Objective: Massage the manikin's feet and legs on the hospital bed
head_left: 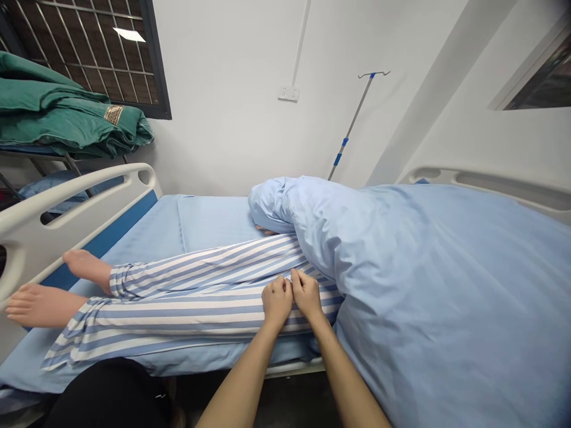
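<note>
My left hand (277,298) is closed in a fist above the thigh of striped trousers (187,312). Right beside it, my right hand (307,292) is also curled into a fist, thumbs and knuckles close together. No object shows in either hand, and the trouser stripes around them run nearly straight. The blue-and-white trousers cover the legs of a lying figure, with smooth, mannequin-like bare feet (49,304) at the left. A light blue quilt (414,261) hides the upper body. Part of a hand (266,230) peeks from under its folded edge.
The bed has a blue sheet (218,217), a cream end board (84,196) at left and another rail (499,184) at right. An IV pole (357,116) stands behind. Folded green bedding (66,116) lies at upper left. A person's black-clad part (111,395) shows below.
</note>
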A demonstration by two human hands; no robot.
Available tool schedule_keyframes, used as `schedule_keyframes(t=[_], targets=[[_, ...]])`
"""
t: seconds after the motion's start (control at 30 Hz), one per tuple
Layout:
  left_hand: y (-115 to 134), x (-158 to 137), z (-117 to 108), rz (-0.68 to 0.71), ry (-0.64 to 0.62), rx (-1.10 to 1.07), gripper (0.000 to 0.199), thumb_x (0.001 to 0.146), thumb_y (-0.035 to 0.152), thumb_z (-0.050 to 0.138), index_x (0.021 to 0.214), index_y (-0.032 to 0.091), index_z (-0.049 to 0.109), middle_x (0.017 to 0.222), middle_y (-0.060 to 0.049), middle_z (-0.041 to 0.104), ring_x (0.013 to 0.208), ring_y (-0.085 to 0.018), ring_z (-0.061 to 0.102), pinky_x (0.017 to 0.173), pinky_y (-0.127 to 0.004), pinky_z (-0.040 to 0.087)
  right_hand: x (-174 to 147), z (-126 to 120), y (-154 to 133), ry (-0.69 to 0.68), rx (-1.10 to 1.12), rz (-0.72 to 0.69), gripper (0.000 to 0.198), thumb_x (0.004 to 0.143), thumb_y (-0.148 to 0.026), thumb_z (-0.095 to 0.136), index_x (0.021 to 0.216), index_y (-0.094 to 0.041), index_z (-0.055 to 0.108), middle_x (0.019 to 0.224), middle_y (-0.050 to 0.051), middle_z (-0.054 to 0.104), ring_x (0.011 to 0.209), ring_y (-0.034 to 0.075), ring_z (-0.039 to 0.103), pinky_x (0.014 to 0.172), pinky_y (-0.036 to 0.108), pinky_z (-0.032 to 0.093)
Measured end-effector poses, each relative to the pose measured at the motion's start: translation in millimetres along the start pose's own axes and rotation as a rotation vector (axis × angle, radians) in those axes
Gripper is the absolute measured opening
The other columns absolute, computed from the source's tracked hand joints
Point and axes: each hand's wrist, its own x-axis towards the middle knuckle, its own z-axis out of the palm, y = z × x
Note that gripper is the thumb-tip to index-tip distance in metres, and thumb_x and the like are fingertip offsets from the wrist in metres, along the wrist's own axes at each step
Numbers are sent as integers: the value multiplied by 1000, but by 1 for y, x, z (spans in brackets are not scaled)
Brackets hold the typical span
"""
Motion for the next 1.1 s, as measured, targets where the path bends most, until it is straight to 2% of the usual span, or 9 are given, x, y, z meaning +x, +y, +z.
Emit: schedule_keyframes(t=[0.13, 0.3, 0.4, 0.57, 0.67, 0.8, 0.93, 1.0, 1.1], targets=[[2, -1, 2, 2, -11, 34, 29, 85, 27, 37, 71, 19, 60, 72, -5, 66, 70, -15, 57, 61, -26, 28, -4, 10, 15, 91, 107, 102, 43, 85, -43, 35, 51, -18, 38, 45, -4, 38, 47, 9, 32, 48, 23, 23], [4, -2, 2, -5, -5, 12, 29, 84, 28, 38, 69, 19, 60, 70, -4, 65, 68, -14, 56, 59, -25, 27, -6, 12, 20, 119, 181, 117, 41, 84, -43, 38, 52, -18, 36, 45, -5, 36, 47, 9, 31, 48, 23, 24], [12, 2, 1, -36, -10, -77, 31, 84, 30, 38, 64, 19, 58, 64, -3, 63, 62, -13, 53, 57, -25, 27, -4, 11, 21, 120, 263, 143, 40, 83, -45, 41, 53, -18, 37, 47, -5, 36, 49, 9, 32, 48, 22, 25], [36, 10, 4, -53, 23, -371, 39, 88, 32, 30, 61, 18, 54, 61, -2, 60, 58, -11, 50, 57, -22, 30, -1, 6, 22, 109, 467, 209, 39, 80, -49, 43, 58, -16, 45, 54, -2, 44, 53, 10, 37, 51, 22, 31], [37, 9, 9, -72, 34, -382, 39, 89, 32, 28, 64, 18, 55, 65, -2, 62, 61, -11, 52, 58, -22, 31, -1, 4, 22, 129, 507, 238, 40, 78, -51, 45, 58, -17, 45, 53, -3, 43, 53, 10, 37, 50, 22, 32], [24, 1, 16, -3, -21, -195, 36, 89, 33, 30, 70, 20, 58, 67, -3, 64, 64, -13, 55, 60, -24, 31, -3, 7, 23, 180, 465, 246, 42, 77, -52, 47, 53, -19, 36, 49, -6, 34, 50, 8, 30, 47, 21, 29], [19, -3, 17, 11, -28, -121, 38, 90, 34, 26, 76, 21, 59, 71, -4, 65, 67, -14, 57, 60, -25, 31, -5, 9, 23, 179, 385, 233, 41, 80, -50, 42, 54, -19, 35, 49, -6, 33, 49, 9, 30, 47, 22, 29], [19, -3, 16, 4, -25, -112, 39, 91, 34, 25, 78, 21, 59, 72, -4, 65, 67, -14, 58, 60, -25, 31, -4, 5, 20, 153, 263, 208, 41, 82, -48, 39, 53, -19, 35, 47, -5, 34, 49, 9, 32, 48, 22, 28], [20, -3, 14, 13, -54, -104, 39, 91, 33, 25, 79, 21, 60, 74, -5, 66, 69, -16, 58, 60, -26, 32, 0, -9, 11, 71, -51, 96, 41, 83, -44, 37, 52, -18, 39, 46, -3, 40, 48, 10, 34, 50, 23, 25]])
